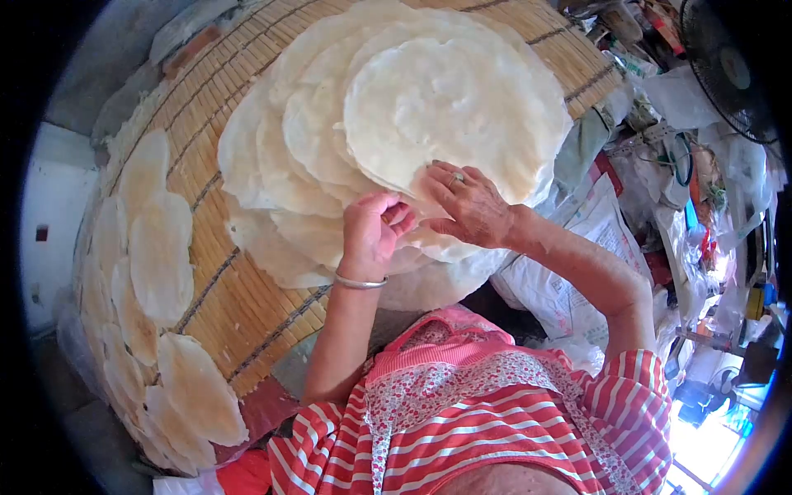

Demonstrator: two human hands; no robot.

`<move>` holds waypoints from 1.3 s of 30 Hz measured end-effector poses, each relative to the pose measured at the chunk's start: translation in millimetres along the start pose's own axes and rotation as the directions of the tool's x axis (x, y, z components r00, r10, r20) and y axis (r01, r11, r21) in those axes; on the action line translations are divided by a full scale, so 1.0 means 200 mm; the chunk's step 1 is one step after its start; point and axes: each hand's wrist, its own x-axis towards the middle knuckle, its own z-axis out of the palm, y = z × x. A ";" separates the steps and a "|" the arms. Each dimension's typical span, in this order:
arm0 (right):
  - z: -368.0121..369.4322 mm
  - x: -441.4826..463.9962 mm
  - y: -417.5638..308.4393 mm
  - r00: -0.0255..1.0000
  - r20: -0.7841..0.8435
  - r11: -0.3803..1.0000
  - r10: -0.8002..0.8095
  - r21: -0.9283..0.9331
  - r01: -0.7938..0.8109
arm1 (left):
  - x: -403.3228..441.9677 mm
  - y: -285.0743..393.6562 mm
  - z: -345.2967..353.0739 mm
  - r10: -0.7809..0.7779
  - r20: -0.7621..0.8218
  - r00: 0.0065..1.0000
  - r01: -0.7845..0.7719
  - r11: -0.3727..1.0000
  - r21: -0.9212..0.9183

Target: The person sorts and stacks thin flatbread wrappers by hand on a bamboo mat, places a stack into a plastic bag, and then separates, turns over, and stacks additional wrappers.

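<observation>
A large stack of thin, round, pale flatbread-like sheets (458,107) lies overlapping on a slatted bamboo mat. At the near edge of the top sheet my left hand (375,231) is turned palm inward, its fingers curled in. Whether the sheet's edge is between those fingertips is hidden. My right hand (470,202), with a ring on one finger, rests over the near rim of the top sheet. Its fingers lie on the surface and the thumb stands apart, pointing at the left hand. A metal bangle (360,282) circles my left wrist.
Smaller oval sheets (161,260) lie along the left side of the bamboo mat (219,280). White sacks (569,264) and piled plastic bags crowd the right side. A dark fan (730,70) stands at the upper right.
</observation>
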 end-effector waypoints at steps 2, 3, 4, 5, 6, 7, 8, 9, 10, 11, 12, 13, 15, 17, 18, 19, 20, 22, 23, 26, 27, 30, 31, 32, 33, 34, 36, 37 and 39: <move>-0.03 0.01 0.00 0.996 -0.076 0.999 0.046 0.031 -0.044 | -0.01 0.04 0.07 0.024 0.093 0.995 -0.018 0.998 -0.065; -0.05 0.03 0.00 0.991 -0.114 0.997 0.068 0.048 -0.063 | -0.01 0.05 0.11 0.057 0.106 0.993 -0.052 0.997 -0.050; -0.07 0.04 0.01 0.991 -0.065 0.989 0.121 0.094 -0.115 | 0.00 0.05 0.15 0.091 0.120 0.989 -0.087 0.996 -0.036; -0.10 0.06 0.04 0.985 -0.014 0.977 0.170 0.137 -0.166 | 0.00 0.06 0.18 0.125 0.135 0.983 -0.124 0.992 -0.022; -0.13 0.08 0.09 0.976 0.038 0.960 0.214 0.175 -0.217 | -0.01 0.08 0.20 0.117 0.118 0.986 -0.117 0.993 -0.006; -0.12 0.08 0.19 0.987 -0.058 0.971 0.151 0.195 -0.137 | -0.01 0.08 0.20 0.138 0.046 0.989 -0.139 0.990 0.019; -0.21 0.11 0.26 0.965 0.001 0.933 0.262 0.255 -0.254 | 0.00 0.06 0.17 0.158 -0.024 0.987 -0.157 0.987 0.046; -0.30 0.15 0.39 0.983 0.032 0.943 0.179 0.279 -0.181 | 0.02 0.04 0.13 0.179 -0.092 0.980 -0.173 0.982 0.072; -0.35 0.18 0.57 0.964 -0.010 0.883 0.264 0.405 -0.237 | 0.10 -0.01 0.00 0.153 -0.107 0.982 -0.149 0.988 0.045; -0.52 0.24 0.61 0.968 -0.162 0.982 0.190 0.041 -0.186 | 0.10 -0.01 -0.04 0.178 -0.078 0.981 -0.177 0.984 0.019; -0.58 0.28 0.88 0.928 -0.136 0.923 0.347 0.224 -0.312 | 0.08 -0.02 -0.07 0.204 -0.048 0.978 -0.204 0.979 -0.009; -0.83 0.33 0.83 0.945 -0.124 0.952 0.304 0.063 -0.298 | 0.08 -0.02 -0.10 0.229 -0.022 0.973 -0.230 0.973 -0.037; -1.12 0.45 0.75 0.887 -0.435 0.985 0.158 0.003 -0.174 | 0.11 -0.01 -0.12 0.311 -0.012 0.950 -0.310 0.950 0.045; -1.35 0.51 0.51 0.893 -0.414 0.950 0.178 -0.165 -0.266 | 0.06 0.06 -0.08 0.295 -0.001 0.956 -0.294 0.952 -0.082; -1.35 0.51 0.49 0.928 -0.373 0.897 -0.008 -0.413 -0.159 | 0.06 0.07 -0.05 0.303 -0.013 0.953 -0.303 0.947 -0.106; -1.36 0.52 0.47 0.942 -0.283 0.772 -0.181 -0.634 -0.042 | 0.07 0.09 -0.05 0.301 0.012 0.954 -0.298 0.950 -0.093; -1.36 0.53 0.44 0.932 -0.152 0.587 -0.330 -0.806 0.076 | 0.09 0.10 -0.04 0.301 0.035 0.953 -0.297 0.951 -0.080; -1.07 0.45 0.36 0.958 -0.142 0.788 -0.247 -0.605 0.113 | 0.15 0.12 -0.05 0.296 0.067 0.953 -0.294 0.955 -0.045; -0.89 0.40 0.34 0.936 -0.178 0.849 -0.303 -0.497 0.180 | 0.20 0.11 -0.06 0.290 0.076 0.954 -0.290 0.957 -0.021; -0.28 0.28 0.30 0.980 -0.052 0.952 -0.190 -0.254 0.171 | 0.27 0.11 -0.08 0.199 0.048 0.979 -0.195 0.978 -0.072; -0.13 0.22 0.31 0.991 -0.044 0.981 -0.124 -0.156 0.116 | 0.28 0.11 -0.07 0.153 0.033 0.988 -0.149 0.982 -0.112; 0.09 0.12 0.27 0.987 -0.146 0.995 -0.072 -0.079 0.061 | 0.28 0.12 -0.02 0.154 0.000 0.988 -0.152 0.973 -0.176; 0.11 0.12 0.25 0.966 -0.238 0.991 -0.098 -0.117 0.071 | 0.28 0.12 -0.02 0.141 -0.006 0.990 -0.140 0.974 -0.178; 0.09 0.12 0.27 0.970 -0.224 0.991 -0.099 -0.112 0.075 | 0.30 0.12 -0.02 0.150 -0.006 0.989 -0.148 0.966 -0.210; 0.05 0.13 0.31 0.973 -0.207 0.991 -0.098 -0.106 0.077 | 0.30 0.12 -0.02 0.151 0.008 0.988 -0.148 0.974 -0.173; 0.00 0.14 0.37 0.977 -0.188 0.992 -0.097 -0.100 0.079 | 0.31 0.13 -0.02 0.150 0.022 0.989 -0.145 0.980 -0.139; -0.15 0.17 0.47 0.967 -0.246 0.988 -0.073 -0.153 0.036 | 0.32 0.13 -0.03 0.117 0.033 0.993 -0.114 0.989 -0.096; -0.25 0.18 0.51 0.967 -0.241 0.977 -0.078 -0.210 0.026 | 0.32 0.13 -0.03 0.089 0.032 0.996 -0.086 0.993 -0.084; -0.40 0.17 0.46 0.949 -0.272 0.957 -0.159 -0.280 0.080 | 0.34 0.13 -0.03 0.046 0.019 0.999 -0.045 0.997 -0.066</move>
